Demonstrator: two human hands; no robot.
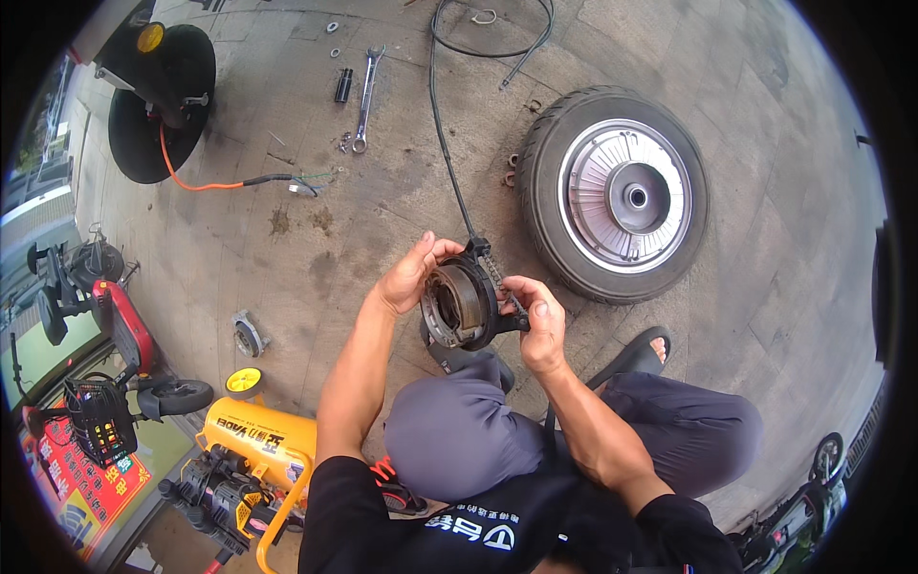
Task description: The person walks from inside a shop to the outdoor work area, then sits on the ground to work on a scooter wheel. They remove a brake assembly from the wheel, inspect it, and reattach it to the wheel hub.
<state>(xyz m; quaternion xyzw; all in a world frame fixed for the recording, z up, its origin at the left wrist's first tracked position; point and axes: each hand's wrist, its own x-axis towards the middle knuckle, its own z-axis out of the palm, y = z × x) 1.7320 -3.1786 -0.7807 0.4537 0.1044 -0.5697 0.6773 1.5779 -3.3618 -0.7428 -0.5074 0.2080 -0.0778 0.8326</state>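
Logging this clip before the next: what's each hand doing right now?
Left hand: partly closed, holding the round brake part.
Right hand: curled at that part's other side; firm grip cannot be told.

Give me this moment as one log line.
left hand: holding brake assembly | right hand: holding its other side | wheel: on ground
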